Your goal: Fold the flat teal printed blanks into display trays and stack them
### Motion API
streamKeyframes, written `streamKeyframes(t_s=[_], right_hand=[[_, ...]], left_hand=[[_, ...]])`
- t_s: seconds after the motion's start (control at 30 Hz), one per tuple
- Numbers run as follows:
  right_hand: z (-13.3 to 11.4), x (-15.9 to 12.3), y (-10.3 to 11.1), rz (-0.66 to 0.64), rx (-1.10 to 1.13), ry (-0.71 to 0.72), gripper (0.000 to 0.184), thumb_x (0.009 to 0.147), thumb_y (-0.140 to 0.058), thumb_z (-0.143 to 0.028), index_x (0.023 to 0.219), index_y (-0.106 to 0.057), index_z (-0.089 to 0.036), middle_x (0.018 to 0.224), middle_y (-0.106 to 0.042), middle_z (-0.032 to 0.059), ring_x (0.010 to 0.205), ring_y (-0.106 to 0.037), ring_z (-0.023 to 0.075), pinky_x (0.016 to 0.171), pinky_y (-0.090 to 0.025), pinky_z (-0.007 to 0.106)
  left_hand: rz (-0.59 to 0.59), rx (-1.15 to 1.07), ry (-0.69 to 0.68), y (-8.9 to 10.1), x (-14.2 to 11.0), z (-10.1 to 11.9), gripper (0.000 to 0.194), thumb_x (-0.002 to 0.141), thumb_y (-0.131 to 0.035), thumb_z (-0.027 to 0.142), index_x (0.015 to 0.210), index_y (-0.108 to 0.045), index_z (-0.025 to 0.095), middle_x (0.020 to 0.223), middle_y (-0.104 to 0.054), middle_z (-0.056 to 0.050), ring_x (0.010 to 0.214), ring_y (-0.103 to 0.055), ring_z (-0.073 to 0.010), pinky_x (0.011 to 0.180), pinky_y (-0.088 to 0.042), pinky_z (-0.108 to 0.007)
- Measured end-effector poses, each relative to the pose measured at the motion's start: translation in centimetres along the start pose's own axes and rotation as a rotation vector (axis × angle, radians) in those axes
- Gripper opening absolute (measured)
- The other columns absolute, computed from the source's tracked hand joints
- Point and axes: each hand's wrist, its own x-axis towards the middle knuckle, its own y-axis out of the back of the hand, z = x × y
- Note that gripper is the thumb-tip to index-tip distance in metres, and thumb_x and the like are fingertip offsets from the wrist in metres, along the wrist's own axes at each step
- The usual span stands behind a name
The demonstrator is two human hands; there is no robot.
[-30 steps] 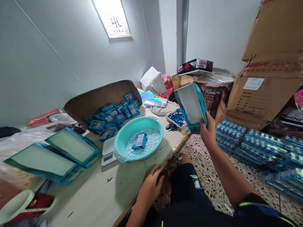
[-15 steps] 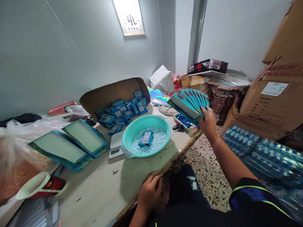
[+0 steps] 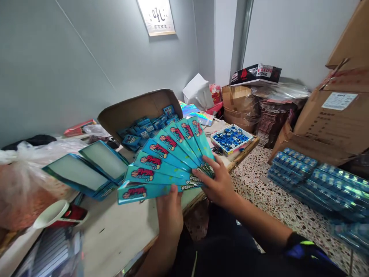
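Turquoise card packets with red lettering spread in a wide fan, held up in front of the person above a pale tabletop. The narrow ends gather at the right, and the broad ends splay out to the left and upward. The right hand reaches in from the lower right with the forearm angled across the body and the wrist turned inward. Its thumb and fingers spread around the gathered ends, pinching them in a firm, narrow grip. A dark sleeve with blue and yellow trim shows near the bottom edge. The left hand rises from below with the forearm nearly upright, its palm against the underside of the lowest packets. Its fingers are hidden behind the fan, so how far they close cannot be told.

Beyond the fan sits a brown cardboard box lid heaped with blue packets. To the right, a white tray of blue caps stands at the table's far corner. Two shallow teal trays lie at the left, just beside the fan's lower edge.
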Motion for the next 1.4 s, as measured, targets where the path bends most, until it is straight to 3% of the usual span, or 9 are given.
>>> streamKeyframes(t_s=[0.13, 0.3, 0.43, 0.6, 0.83, 1.03, 1.2, 1.4], right_hand=[[-0.9, -0.2, -0.9, 0.031, 0.050, -0.004, 0.069, 0.080, -0.080, -0.019, 0.144, -0.057, -0.034, 0.157, -0.038, 0.0100, 0.144, -0.041, 0.0408, 0.112, -0.049, 0.061], [-1.0, -2.2, -1.9, -0.025, 0.167, -0.161, 0.088, 0.075, -0.090, -0.037, 0.151, -0.047, -0.033, 0.157, -0.034, 0.0148, 0.144, -0.044, 0.0382, 0.110, -0.052, 0.057], [-1.5, -3.7, -3.5, -0.022, 0.243, -0.344, 0.099, 0.068, -0.094, -0.033, 0.153, -0.042, -0.035, 0.160, -0.028, 0.0148, 0.148, -0.039, 0.0397, 0.111, -0.051, 0.058], [-1.9, -4.0, -4.2, 0.106, 0.273, -0.446, 0.095, 0.068, -0.083, -0.014, 0.152, -0.041, -0.033, 0.165, -0.019, 0.0125, 0.151, -0.035, 0.0388, 0.117, -0.043, 0.060], [-1.9, -2.9, -3.8, 0.280, 0.238, -0.381, 0.093, 0.069, -0.074, -0.009, 0.150, -0.037, -0.037, 0.168, -0.015, 0.0076, 0.156, -0.024, 0.0377, 0.118, -0.041, 0.061], [-2.3, -2.9, -4.0, 0.194, 0.405, -0.485, 0.093, 0.071, -0.072, -0.011, 0.153, -0.033, -0.030, 0.150, -0.044, 0.0124, 0.142, -0.048, 0.0310, 0.115, -0.047, 0.051], [-2.4, -2.6, -4.3, 0.186, 0.415, -0.493, 0.086, 0.073, -0.077, -0.019, 0.150, -0.039, -0.027, 0.148, -0.045, 0.0133, 0.139, -0.050, 0.0320, 0.113, -0.047, 0.053], [-3.0, -0.9, -4.8, 0.131, 0.468, -0.533, 0.095, 0.074, -0.082, -0.028, 0.155, -0.032, -0.027, 0.146, -0.047, 0.0143, 0.140, -0.048, 0.0330, 0.116, -0.043, 0.056]], left_hand=[[0.245, -0.194, 0.137, 0.4, 0.0, 0.9, 0.054, 0.090, -0.069, 0.052, 0.139, -0.058, 0.033, 0.134, -0.069, -0.007, 0.120, -0.068, -0.0233, 0.092, -0.062, -0.034], [0.210, -0.075, 0.137, 2.4, 0.0, 0.9, 0.048, 0.084, -0.078, 0.049, 0.121, -0.069, 0.020, 0.112, -0.077, -0.009, 0.089, -0.074, -0.0201, 0.070, -0.064, -0.028], [0.165, 0.135, 0.031, 2.8, 0.0, 0.9, 0.036, 0.087, -0.074, 0.047, 0.103, -0.073, 0.016, 0.090, -0.079, -0.007, 0.069, -0.074, -0.0174, 0.065, -0.063, -0.027], [0.023, 0.240, -0.195, 2.4, 0.4, 1.6, 0.023, 0.090, -0.071, 0.037, 0.098, -0.074, 0.016, 0.091, -0.080, -0.008, 0.081, -0.077, -0.0196, 0.078, -0.064, -0.027], [-0.005, 0.218, -0.309, 2.1, 1.4, 3.7, 0.017, 0.091, -0.070, 0.030, 0.097, -0.075, 0.015, 0.087, -0.080, -0.008, 0.076, -0.078, -0.0190, 0.073, -0.064, -0.024], [-0.062, 0.245, -0.334, 3.1, 1.0, 3.5, 0.015, 0.092, -0.069, 0.029, 0.096, -0.076, 0.016, 0.086, -0.080, -0.008, 0.074, -0.077, -0.0176, 0.073, -0.064, -0.023], [0.030, 0.210, -0.301, 3.8, 0.2, 3.5, 0.015, 0.092, -0.069, 0.029, 0.098, -0.076, 0.016, 0.087, -0.081, -0.007, 0.072, -0.077, -0.0190, 0.070, -0.065, -0.025], [0.175, 0.190, -0.337, 5.1, -0.6, 3.7, 0.010, 0.090, -0.072, 0.024, 0.096, -0.076, 0.017, 0.084, -0.081, -0.005, 0.067, -0.076, -0.0167, 0.068, -0.063, -0.023]])
